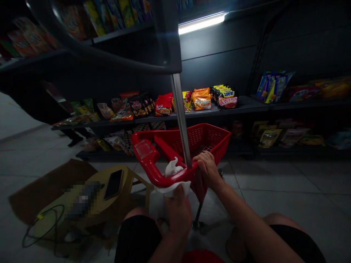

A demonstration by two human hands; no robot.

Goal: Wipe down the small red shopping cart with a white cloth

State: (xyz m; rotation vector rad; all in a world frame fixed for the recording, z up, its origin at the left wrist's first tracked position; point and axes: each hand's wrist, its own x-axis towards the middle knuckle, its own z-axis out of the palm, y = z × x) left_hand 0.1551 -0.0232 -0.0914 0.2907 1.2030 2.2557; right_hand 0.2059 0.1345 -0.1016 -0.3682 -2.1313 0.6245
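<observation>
Dark metal shelves (219,109) line a dark wall beneath a strip light (201,22), holding rows of snack packets (201,100). A tiled floor (276,182) runs up to them. In front of the lowest shelf stands a red plastic shopping basket (203,137), with a steel pole (179,117) rising beside its near rim to a grey handle (167,40) overhead.

Left of the basket, a yellow plastic stool (131,179) sits near a brown mat (35,193) and a looped black cable (41,226). On the stool lie a phone (113,184) and a pixel-blurred object that cannot be made out.

The right hand (208,170) has its fingers (204,159) curled closed over the basket's near rim. The left hand (178,215) is closed around a bunched white cloth (172,188), which sits against the underside of that rim, and a fold of it pokes up inside the basket.

The basket looks light and stiff, and its thick, smooth rim offers the firmest hold, though the slim stand may let it tip. The cloth looks soft and limp, easiest to hold by a bunched fold.
</observation>
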